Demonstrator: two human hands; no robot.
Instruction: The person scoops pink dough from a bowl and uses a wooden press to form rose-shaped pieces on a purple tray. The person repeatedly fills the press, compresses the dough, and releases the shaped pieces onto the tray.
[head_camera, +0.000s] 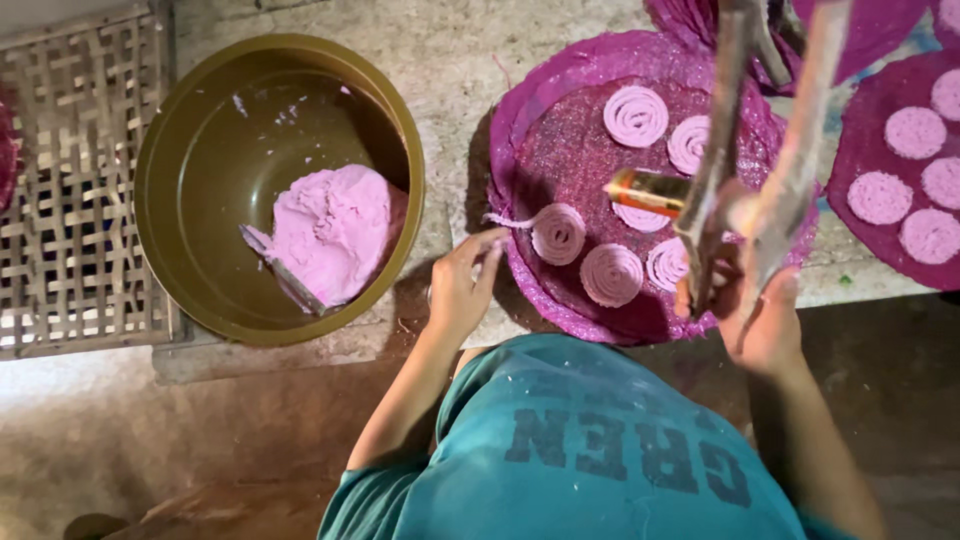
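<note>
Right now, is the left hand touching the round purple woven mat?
Touching. The head view shows the left hand with its fingertips resting on the near-left edge of the round purple woven mat.

The bowl (280, 188) is seen to be smooth and a little shiny, perhaps plastic. The pink dough (335, 235) in it looks soft and matt. The purple round mat (560, 150) is rough and woven, with a slight sparkle. The pink coils (612, 273) on it are ridged and dull. The press (765, 150) looks like worn, dusty wood with a shiny brass tube. The rack (70, 200) is woven of dry strips. The shirt (600, 450) is soft cloth.
</note>
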